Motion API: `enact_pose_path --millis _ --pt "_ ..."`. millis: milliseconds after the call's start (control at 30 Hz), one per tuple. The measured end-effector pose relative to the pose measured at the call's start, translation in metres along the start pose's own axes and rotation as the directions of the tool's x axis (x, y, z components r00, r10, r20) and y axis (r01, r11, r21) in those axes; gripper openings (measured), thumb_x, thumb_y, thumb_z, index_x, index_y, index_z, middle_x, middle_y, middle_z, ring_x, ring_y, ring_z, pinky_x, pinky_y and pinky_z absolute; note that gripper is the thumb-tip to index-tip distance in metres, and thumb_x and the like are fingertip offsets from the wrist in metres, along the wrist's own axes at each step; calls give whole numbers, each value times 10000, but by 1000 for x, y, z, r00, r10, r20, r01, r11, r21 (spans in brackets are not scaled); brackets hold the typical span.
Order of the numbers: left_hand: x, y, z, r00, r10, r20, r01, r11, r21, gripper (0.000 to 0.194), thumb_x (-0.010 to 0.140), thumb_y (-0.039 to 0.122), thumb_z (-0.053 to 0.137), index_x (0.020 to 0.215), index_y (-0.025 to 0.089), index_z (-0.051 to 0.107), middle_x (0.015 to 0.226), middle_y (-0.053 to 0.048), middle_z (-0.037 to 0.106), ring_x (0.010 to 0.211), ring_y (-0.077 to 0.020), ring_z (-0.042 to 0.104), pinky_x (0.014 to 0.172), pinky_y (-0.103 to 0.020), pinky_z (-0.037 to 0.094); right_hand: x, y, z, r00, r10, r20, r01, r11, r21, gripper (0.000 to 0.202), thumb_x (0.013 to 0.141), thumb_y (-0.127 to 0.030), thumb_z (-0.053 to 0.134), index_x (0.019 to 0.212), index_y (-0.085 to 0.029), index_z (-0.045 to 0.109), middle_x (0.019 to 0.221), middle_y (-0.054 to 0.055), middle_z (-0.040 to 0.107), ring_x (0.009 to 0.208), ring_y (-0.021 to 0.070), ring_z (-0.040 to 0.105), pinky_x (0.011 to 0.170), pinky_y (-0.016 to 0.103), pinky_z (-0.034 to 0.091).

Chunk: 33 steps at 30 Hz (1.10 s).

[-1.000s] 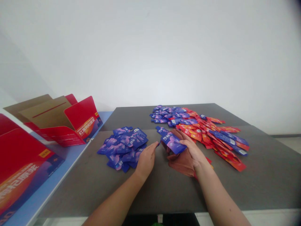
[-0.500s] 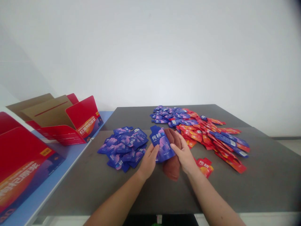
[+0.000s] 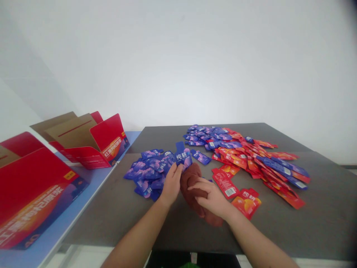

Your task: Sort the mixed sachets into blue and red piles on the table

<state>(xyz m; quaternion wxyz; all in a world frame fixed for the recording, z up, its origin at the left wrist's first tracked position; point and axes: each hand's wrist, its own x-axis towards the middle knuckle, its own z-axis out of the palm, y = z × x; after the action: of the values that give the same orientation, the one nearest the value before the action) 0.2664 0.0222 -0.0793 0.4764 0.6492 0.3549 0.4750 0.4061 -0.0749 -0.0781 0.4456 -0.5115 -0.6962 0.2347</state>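
Observation:
My left hand (image 3: 171,185) is closed on a blue pouch (image 3: 183,155) with white lettering, held upright over the table. My right hand (image 3: 213,199) has its fingers bent into a brown cloth (image 3: 189,196), gripping it. The cloth lies against the lower part of the pouch and hides it. Just left of my left hand is a heap of blue pouches (image 3: 149,171). Close by my right hand, a red pouch (image 3: 226,185) shows its barcode side, and another red pouch (image 3: 247,203) lies front side up.
A large spread of red pouches (image 3: 251,160) mixed with blue pouches (image 3: 202,134) covers the table's (image 3: 279,230) back and right. Two open red cartons (image 3: 104,143) (image 3: 36,193) stand on a blue surface (image 3: 97,182) to the left. A white wall rises behind.
The cloth has moved down the pouch, with my right hand now bent over it. A barcode-side-up red pouch and a blue pouch behind my hands have come into view. The camera has turned slightly left.

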Motion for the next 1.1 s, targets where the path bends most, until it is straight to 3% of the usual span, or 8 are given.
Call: enact_pose_path --millis 233,400,500,700,833,967,1033,1100 --pt "51 8 -81 990 3 -140 83 791 606 335 940 428 391 798 184 571 755 -3 619 755 -170 596 702 -264 466 7 18 -11 944 225 -242 -201 972 119 361 726 -189 536 1037 -262 706 1141 37 692 1116 258 601 997 426 432" --pt "72 1 -113 984 -42 -170 164 571 804 94 774 198 630 858 159 614 867 -105 672 959 -287 622 884 -377 435 8 27 -21 841 336 -423 -215 927 307 333 774 -320 608 1090 -240 681 1216 52 667 1169 275 572 1037 448 392" --pt "64 2 -99 987 58 -148 100 497 862 288 845 197 540 1119 117 574 1158 -202 617 1169 -331 527 1005 -463 360 9 29 -27 792 352 -499 -155 906 393 336 777 -339 631 1092 -235 677 1226 54 661 1173 273 568 1047 449 382" --pt "30 -12 -27 881 -9 473 -366 622 693 374 845 260 569 1204 155 573 1232 -144 628 1168 -266 572 1028 -392 404 10 33 -34 679 358 -641 -81 904 419 348 785 -352 639 1104 -216 670 1217 68 665 1163 268 575 1056 463 370" --pt "12 -27 -6 852 -117 510 -320 655 685 448 623 252 776 1046 183 647 1069 -118 682 1009 -292 650 883 -358 494 10 36 -36 653 349 -672 -65 910 410 366 799 -366 632 1132 -215 659 1233 73 656 1150 267 587 1028 454 405" --pt "3 -27 -8 895 -171 412 -198 675 711 194 736 293 676 895 194 626 891 -62 686 855 -240 664 768 -329 514 4 30 -30 627 299 -719 -55 938 342 385 824 -380 613 1177 -228 632 1259 76 635 1168 274 574 1034 460 404" --pt "-2 -23 -7 933 -167 320 -67 790 610 170 799 297 608 926 184 599 888 -50 689 847 -220 661 755 -332 524 -1 23 -19 662 210 -720 -71 973 218 379 834 -385 604 1187 -250 632 1267 72 626 1205 278 548 1052 462 391" --pt "-8 -18 -4 950 -141 278 32 931 364 220 848 288 550 1042 189 581 987 -67 700 898 -213 665 776 -345 540 -5 15 -5 829 67 -555 -50 998 45 363 818 -384 630 1168 -290 658 1275 57 620 1219 278 541 1039 439 415"
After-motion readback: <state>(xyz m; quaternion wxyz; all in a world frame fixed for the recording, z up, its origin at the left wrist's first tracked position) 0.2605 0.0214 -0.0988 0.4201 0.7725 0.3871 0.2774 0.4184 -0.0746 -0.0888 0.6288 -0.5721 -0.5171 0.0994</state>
